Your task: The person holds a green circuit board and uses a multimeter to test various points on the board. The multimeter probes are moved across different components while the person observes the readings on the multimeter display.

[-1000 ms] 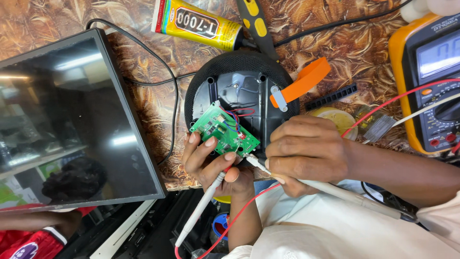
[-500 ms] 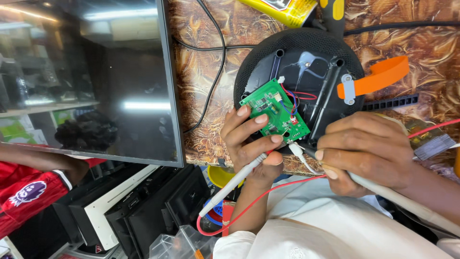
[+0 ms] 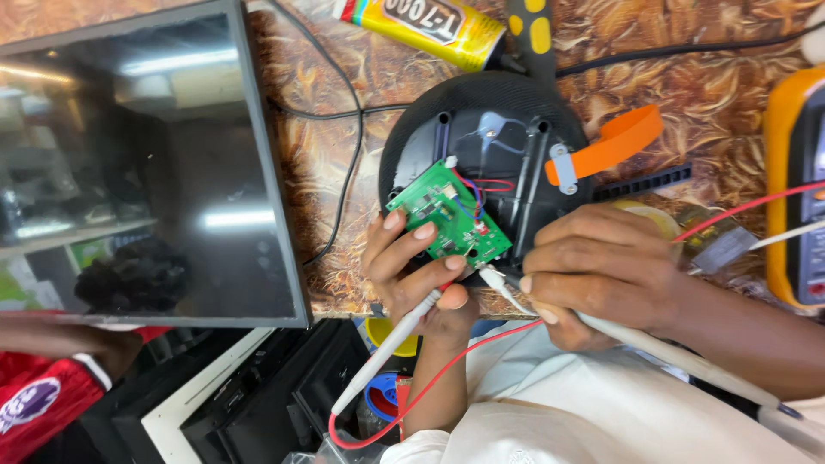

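Observation:
My left hand (image 3: 408,271) pinches a small green circuit board (image 3: 447,215) at its lower edge and also grips a white test probe (image 3: 387,348) with a red wire (image 3: 430,388). The board tilts over an opened round black housing (image 3: 507,120), joined to it by thin red and blue wires. My right hand (image 3: 601,271) holds a second white probe (image 3: 503,288), whose metal tip touches the board's lower corner. An orange strap (image 3: 614,142) sticks out from the housing.
A dark flat screen (image 3: 146,172) fills the left side. A yellow glue tube (image 3: 430,26) lies at the top, with a yellow multimeter (image 3: 795,189) at the right edge. Black cable (image 3: 344,155) loops on the patterned table. Another person's red sleeve (image 3: 43,399) shows at lower left.
The view has swung left and then partly back. Both hands keep the same hold on the board and probes, and the right probe tip stays at the board's lower corner.

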